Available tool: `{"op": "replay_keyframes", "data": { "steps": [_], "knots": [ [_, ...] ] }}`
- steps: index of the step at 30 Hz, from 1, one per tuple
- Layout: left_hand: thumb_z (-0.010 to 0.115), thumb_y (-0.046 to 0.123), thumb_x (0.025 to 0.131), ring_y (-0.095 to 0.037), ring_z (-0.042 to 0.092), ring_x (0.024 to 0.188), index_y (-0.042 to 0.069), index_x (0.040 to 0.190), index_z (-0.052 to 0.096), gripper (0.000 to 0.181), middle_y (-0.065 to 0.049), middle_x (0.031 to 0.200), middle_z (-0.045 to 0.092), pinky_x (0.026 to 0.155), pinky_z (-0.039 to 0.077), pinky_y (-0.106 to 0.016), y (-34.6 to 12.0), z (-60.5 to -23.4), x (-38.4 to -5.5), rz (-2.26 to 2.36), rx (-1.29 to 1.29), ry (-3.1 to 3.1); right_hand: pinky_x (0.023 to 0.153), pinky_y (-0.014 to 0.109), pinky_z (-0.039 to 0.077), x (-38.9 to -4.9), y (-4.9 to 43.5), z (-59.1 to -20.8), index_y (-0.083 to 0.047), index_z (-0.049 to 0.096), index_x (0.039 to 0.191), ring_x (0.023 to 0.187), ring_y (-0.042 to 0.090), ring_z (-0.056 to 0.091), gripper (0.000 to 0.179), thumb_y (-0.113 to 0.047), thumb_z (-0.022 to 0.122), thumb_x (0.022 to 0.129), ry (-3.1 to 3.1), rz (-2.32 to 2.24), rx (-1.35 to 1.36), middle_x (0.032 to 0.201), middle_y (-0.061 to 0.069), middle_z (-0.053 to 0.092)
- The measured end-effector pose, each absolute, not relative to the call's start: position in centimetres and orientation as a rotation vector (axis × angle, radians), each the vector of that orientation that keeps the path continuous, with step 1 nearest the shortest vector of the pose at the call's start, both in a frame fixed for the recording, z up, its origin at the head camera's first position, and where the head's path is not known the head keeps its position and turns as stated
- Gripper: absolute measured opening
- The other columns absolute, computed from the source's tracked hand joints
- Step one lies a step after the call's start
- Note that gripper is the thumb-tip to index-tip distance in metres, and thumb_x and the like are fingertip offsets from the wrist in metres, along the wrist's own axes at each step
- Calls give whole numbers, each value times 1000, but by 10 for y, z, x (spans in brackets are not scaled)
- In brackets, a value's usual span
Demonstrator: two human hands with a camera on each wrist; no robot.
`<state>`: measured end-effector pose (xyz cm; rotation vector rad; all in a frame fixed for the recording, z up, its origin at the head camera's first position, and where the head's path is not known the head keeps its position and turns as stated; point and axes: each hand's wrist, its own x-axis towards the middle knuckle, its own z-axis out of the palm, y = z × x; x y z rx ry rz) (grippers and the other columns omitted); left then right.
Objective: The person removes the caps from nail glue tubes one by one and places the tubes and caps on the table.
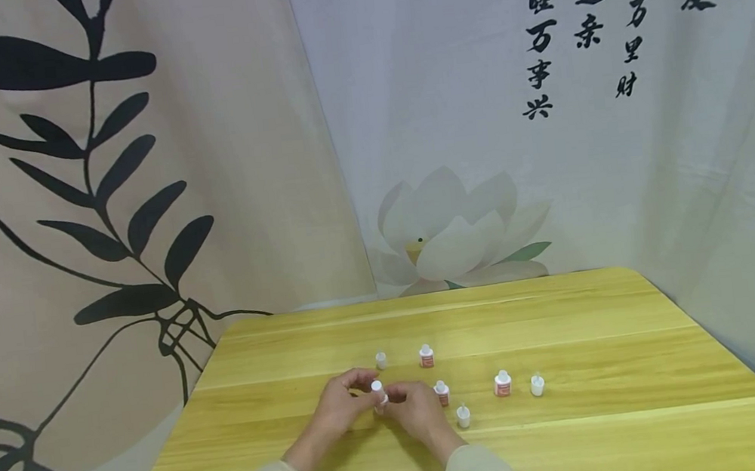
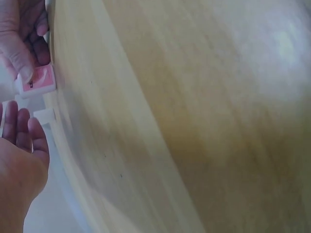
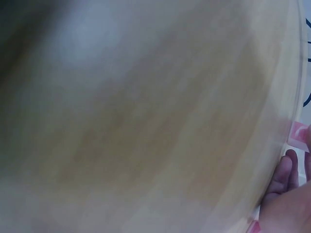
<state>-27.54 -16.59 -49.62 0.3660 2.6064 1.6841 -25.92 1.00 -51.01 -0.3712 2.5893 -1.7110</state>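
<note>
Between my two hands stands a small white bottle with a pink label and its white top up. My right hand grips its body, the thumb pressed on the label. On the other side, my left hand has its thumb and forefinger at the top of the bottle, pinching it. The left hand's other fingers are loosely bent, apart from the label. Right beside the right hand stands another labelled bottle, partly hidden by it. A small white cap stands beyond the hands.
Two more white bottles with red labels stand on the wooden table: one farther back, one to the right. White caps with thin points stand near the right forearm and farther right. A printed curtain hangs behind the table.
</note>
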Motion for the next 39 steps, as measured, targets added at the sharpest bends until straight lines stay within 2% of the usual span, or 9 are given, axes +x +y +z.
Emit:
{"op": "replay_keyframes", "data": {
  "steps": [2, 7, 14, 23, 39],
  "knots": [
    [77, 20, 87, -23, 57, 102, 2, 115, 69, 34, -2, 104, 68, 87, 48, -38, -167, -496, -276, 1676, 385, 2595, 87, 47, 52, -259, 10, -510, -13, 76, 100, 99, 24, 66, 18, -23, 78, 86, 2586, -1711, -366, 98, -1, 74],
    [78, 17, 87, -26, 57, 103, 3, 108, 72, 26, -3, 104, 67, 85, 48, -39, -167, -492, -273, 1684, 382, 2582, 86, 48, 52, -260, 10, -510, -12, 76, 100, 99, 25, 66, 19, -23, 79, 85, 2582, -1721, -378, 99, 0, 74],
    [82, 24, 83, -22, 58, 91, 10, 99, 71, 24, -2, 97, 67, 77, 50, -36, -168, -496, -277, 1706, 281, 2600, 87, 47, 52, -259, 10, -511, -15, 77, 101, 99, 23, 66, 18, -25, 78, 86, 2593, -1708, -355, 98, -3, 74],
    [80, 22, 84, -25, 57, 90, 9, 99, 70, 22, -3, 96, 66, 71, 50, -34, -167, -484, -273, 1730, 222, 2596, 87, 47, 52, -260, 10, -512, -14, 77, 99, 99, 23, 66, 18, -26, 78, 86, 2599, -1701, -346, 98, -3, 74],
    [79, 22, 86, -20, 57, 86, 7, 97, 69, 22, -3, 91, 66, 64, 50, -28, -169, -475, -275, 1755, 183, 2613, 85, 45, 53, -261, 10, -513, -12, 76, 100, 98, 24, 65, 20, -23, 79, 84, 2583, -1718, -340, 99, 0, 74]
  ]
}}
